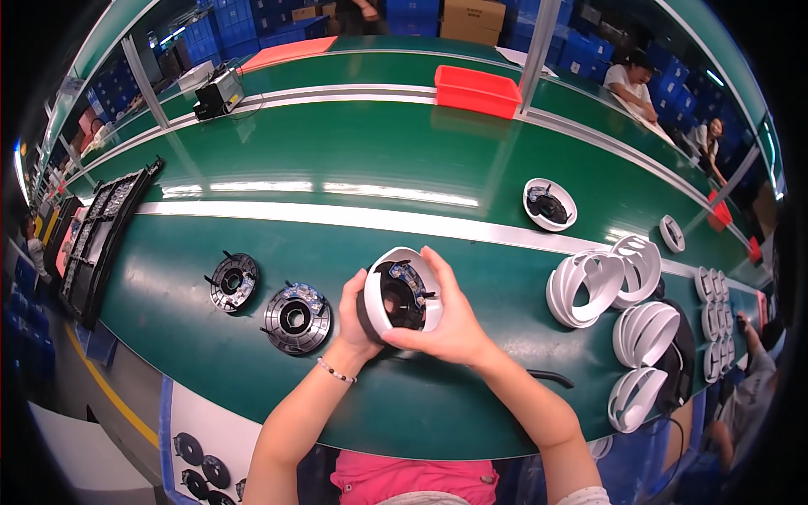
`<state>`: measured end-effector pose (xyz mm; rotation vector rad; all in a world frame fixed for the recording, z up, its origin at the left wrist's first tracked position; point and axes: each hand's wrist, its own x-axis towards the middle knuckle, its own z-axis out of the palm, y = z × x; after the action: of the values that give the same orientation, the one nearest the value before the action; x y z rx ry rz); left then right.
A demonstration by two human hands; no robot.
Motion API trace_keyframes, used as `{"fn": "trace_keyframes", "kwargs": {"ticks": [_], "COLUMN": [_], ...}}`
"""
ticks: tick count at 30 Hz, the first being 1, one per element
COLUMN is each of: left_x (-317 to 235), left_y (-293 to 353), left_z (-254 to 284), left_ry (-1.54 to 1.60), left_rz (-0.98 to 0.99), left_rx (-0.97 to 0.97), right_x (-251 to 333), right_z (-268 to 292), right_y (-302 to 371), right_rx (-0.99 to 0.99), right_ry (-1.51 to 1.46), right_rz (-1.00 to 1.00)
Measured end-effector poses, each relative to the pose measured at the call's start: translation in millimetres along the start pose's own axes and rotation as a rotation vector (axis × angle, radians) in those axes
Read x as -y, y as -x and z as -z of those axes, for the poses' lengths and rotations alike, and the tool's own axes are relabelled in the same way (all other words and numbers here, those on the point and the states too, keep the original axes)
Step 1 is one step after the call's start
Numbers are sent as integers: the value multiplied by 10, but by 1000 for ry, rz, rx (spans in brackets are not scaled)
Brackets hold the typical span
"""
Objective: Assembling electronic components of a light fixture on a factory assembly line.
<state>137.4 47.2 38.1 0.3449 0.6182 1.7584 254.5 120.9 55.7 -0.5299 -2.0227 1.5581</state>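
Between my two hands, above the green bench, is a round white plastic housing [431, 313] with a black inner part and a blue circuit board inside it. My left hand [357, 313] grips its left side, where a black rim shows. Around the right side wraps my right hand [450, 324], its thumb across the lower edge. On the bench left of my hands lie two black round bases, each with a blue circuit board: one base [296, 320] near my left hand, another base [233, 282] farther left.
Stacks of white rings [581, 290] stand at the right, beside a black cable [551, 378]. A similar white housing [550, 204] sits farther back on the green conveyor belt [379, 147]. A red tray [477, 91] rests beyond it. At far left leans a black rack [105, 227]. Co-workers sit at far right.
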Motion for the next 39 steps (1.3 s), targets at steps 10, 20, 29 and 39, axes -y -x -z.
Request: {"fn": "trace_keyframes", "kwargs": {"ticks": [10, 20, 29, 39], "left_x": [40, 51, -3, -4], "left_y": [10, 14, 78, -195], "left_z": [4, 80, -4, -23], "left_ry": [-54, -35, 99, 114], "left_rz": [35, 16, -139, -2], "left_rx": [33, 64, 221, -90], "right_x": [19, -9, 42, -52], "right_z": [-90, -64, -201, -95], "right_y": [21, -30, 11, 107], "right_rx": [-66, -33, -237, -336], "right_ry": [534, 526, 570, 532], "right_rz": [154, 212, 384, 531]}}
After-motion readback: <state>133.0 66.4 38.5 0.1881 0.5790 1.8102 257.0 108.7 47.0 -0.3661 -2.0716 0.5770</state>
